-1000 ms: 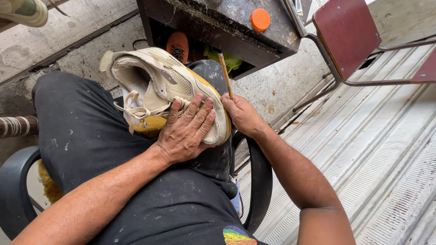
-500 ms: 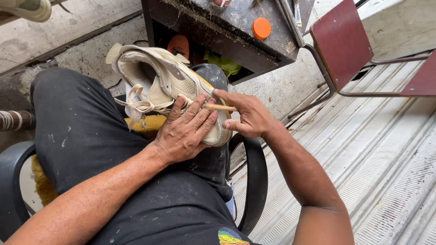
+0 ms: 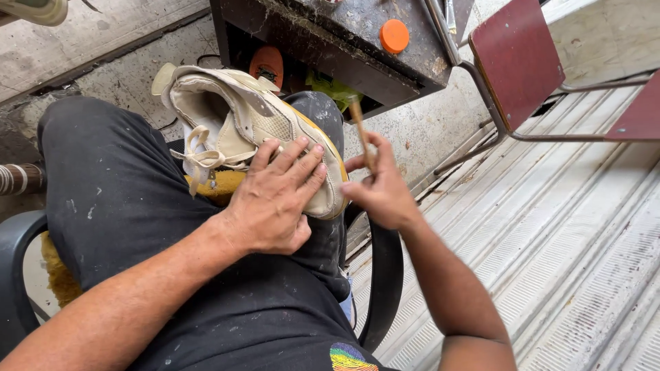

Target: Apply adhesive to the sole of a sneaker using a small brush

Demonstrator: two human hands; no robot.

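A worn cream sneaker [image 3: 234, 117] with loose laces and a yellowish sole edge lies on its side across my lap, on black paint-flecked trousers [image 3: 117, 199]. My left hand [image 3: 275, 199] presses flat on the toe part of the sneaker, fingers spread. My right hand [image 3: 378, 189] is just right of the toe and pinches a thin wooden stick [image 3: 361, 134] that points upward, its tip clear of the sneaker.
A dark dirty wooden box [image 3: 330, 41] with an orange round cap [image 3: 394, 36] stands ahead. A dark red metal chair [image 3: 522, 62] is at the right on ribbed metal flooring [image 3: 570, 261]. The black plastic chair arm [image 3: 381, 275] curves beside my right leg.
My right hand laid the stick against the sneaker's sole edge, then drew back to the right and turned the stick upright. My left hand stayed on the sneaker.
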